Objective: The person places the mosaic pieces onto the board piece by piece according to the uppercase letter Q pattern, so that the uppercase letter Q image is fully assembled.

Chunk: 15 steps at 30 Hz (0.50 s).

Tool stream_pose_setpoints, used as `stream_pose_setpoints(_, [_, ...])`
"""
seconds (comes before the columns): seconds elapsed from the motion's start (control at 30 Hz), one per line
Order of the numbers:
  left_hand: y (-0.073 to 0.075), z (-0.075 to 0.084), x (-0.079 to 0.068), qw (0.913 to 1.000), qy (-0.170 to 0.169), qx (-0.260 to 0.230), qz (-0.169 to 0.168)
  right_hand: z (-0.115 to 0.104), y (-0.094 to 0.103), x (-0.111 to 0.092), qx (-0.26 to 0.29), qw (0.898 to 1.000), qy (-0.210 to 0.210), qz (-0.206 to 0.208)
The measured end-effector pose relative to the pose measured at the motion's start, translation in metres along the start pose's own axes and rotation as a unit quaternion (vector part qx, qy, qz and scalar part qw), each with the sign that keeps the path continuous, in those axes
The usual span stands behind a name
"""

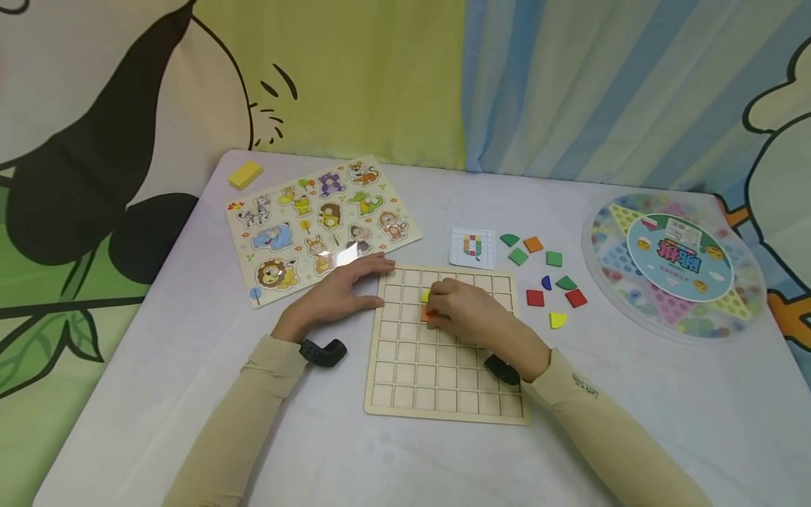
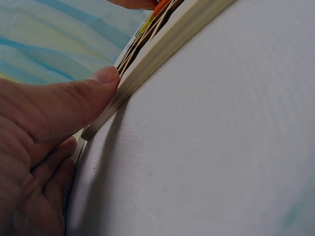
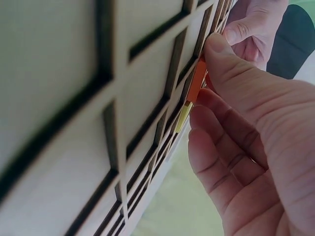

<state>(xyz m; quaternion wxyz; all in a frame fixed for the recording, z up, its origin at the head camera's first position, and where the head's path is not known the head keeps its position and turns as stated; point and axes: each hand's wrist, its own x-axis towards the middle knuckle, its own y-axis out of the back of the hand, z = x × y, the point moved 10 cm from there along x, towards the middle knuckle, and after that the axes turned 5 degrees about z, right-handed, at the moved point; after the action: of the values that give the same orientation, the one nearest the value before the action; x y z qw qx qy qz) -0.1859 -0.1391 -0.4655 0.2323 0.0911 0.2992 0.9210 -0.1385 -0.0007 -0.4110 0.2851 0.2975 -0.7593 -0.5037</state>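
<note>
A pale wooden grid board (image 1: 446,417) lies on the table. My right hand (image 1: 472,313) is over its upper middle, pinching an orange square tile (image 3: 197,81) between thumb and fingers, low at the grid cells. Touching distance away, a yellow tile (image 3: 183,117) sits in the grid, partly covered by the fingers in the head view. My left hand (image 1: 336,292) rests at the board's upper left corner. Its thumb (image 2: 101,81) touches the left rim, while the fingers reach toward the top edge, mostly straight in the head view.
Right of the board lie several loose tiles, among them a red square (image 1: 535,298), a green square (image 1: 554,259) and a yellow quarter-round (image 1: 557,321). A pattern card (image 1: 457,246) lies above the board. An animal puzzle (image 1: 345,243), a yellow block (image 1: 245,174) and a round game box (image 1: 754,282) stand around.
</note>
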Motion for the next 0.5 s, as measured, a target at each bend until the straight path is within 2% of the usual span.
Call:
stream_pose_setpoints(0.2, [-0.0002,-0.001,-0.0006,1.0,0.0,0.004,0.0,-0.0009,-0.0016,0.0014,0.007,1.0,0.002,-0.006])
stream_pose_setpoints(0.5, [0.001,0.0023,-0.0005,1.0,-0.002,-0.002,0.0,-0.0041,0.0022,-0.0002,0.002,1.0,0.021,0.011])
